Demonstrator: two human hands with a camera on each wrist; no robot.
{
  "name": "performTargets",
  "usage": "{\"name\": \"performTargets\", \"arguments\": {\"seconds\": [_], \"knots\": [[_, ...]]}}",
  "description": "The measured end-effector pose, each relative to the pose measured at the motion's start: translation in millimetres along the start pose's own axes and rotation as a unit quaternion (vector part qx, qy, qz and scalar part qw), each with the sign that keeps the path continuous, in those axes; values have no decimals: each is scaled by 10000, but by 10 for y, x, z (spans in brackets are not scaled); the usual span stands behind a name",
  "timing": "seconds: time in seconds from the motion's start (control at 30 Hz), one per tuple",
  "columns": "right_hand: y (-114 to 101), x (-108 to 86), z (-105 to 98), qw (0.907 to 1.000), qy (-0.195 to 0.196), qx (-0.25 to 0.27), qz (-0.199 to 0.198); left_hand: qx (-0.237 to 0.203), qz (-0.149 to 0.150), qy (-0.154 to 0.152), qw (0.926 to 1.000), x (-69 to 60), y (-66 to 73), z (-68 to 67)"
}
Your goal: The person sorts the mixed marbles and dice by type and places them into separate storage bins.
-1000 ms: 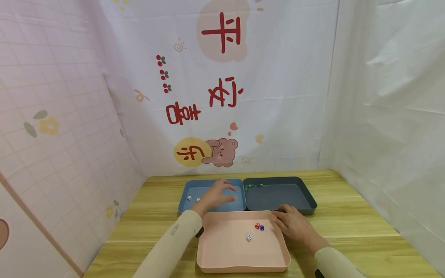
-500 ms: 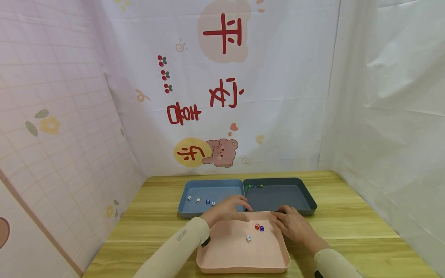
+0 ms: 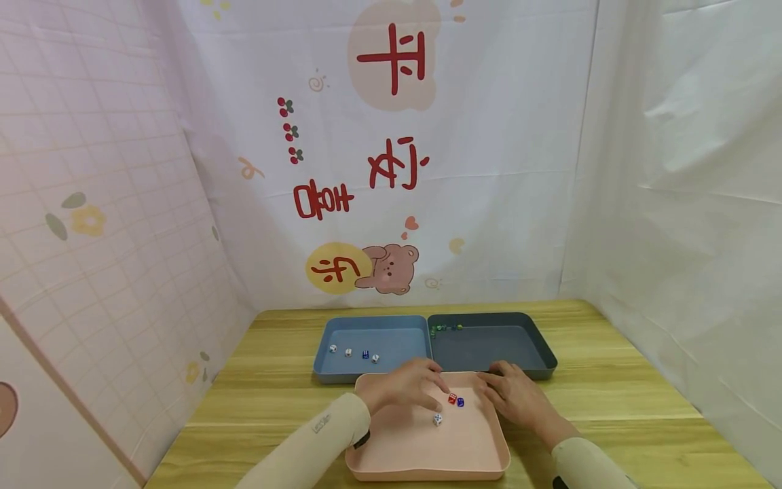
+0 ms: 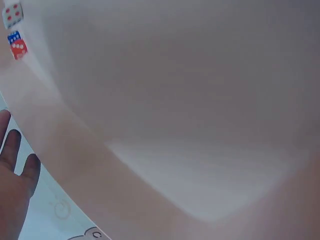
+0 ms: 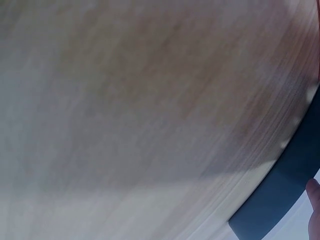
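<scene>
My left hand (image 3: pixel 411 385) hovers over the pink tray (image 3: pixel 427 474), fingers spread and slightly bent, holding nothing visible. Just past its fingertips lie a red die (image 3: pixel 452 399) and a blue die (image 3: pixel 461 402), side by side. A white die (image 3: pixel 437 420) sits close to its thumb. In the left wrist view these appear at the upper left as the white die (image 4: pixel 13 15), the blue die (image 4: pixel 14 36) and the red die (image 4: pixel 19 49). At the tray's far right corner my right hand (image 3: pixel 519 396) holds the rim; its fingertips are partly hidden.
Behind the pink tray stand a blue tray (image 3: pixel 391 333), with several white and blue dice (image 3: pixel 365 354) at its left, and a dark grey tray (image 3: pixel 501 343). Small green dice (image 3: pixel 441 328) line the grey tray's far left corner. White cloth walls surround the wooden table (image 3: pixel 635 407).
My left hand has come back from above the blue tray to the dice in the pink tray, uncovering dice in the blue one. The right hand has stayed at the corner.
</scene>
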State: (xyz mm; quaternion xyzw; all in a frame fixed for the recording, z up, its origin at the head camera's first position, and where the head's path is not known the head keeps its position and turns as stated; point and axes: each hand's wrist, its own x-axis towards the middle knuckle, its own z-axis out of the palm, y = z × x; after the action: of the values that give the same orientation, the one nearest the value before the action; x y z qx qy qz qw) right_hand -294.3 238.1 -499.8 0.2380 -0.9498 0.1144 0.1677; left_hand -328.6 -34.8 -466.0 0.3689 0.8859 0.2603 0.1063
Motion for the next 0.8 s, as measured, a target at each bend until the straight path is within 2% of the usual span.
{"name": "performTargets", "arguments": {"seconds": [0.2,0.23,0.33,0.43,0.6,0.8], "knots": [[16,-8,12,9998,164,24,-133,-22,275,-147,9995,-44,56,17],[19,-9,15,9998,168,29,-136,-176,290,-187,9993,-55,60,23],[29,-10,23,9998,151,13,-126,-519,217,-328,9979,-92,53,47],[33,-12,26,9999,91,43,-86,-591,130,-471,9971,-116,24,85],[32,-10,26,10000,30,29,-39,25,350,-569,9978,-109,-33,139],[29,-2,26,10000,12,11,-19,669,499,-596,9947,-77,-67,165]]}}
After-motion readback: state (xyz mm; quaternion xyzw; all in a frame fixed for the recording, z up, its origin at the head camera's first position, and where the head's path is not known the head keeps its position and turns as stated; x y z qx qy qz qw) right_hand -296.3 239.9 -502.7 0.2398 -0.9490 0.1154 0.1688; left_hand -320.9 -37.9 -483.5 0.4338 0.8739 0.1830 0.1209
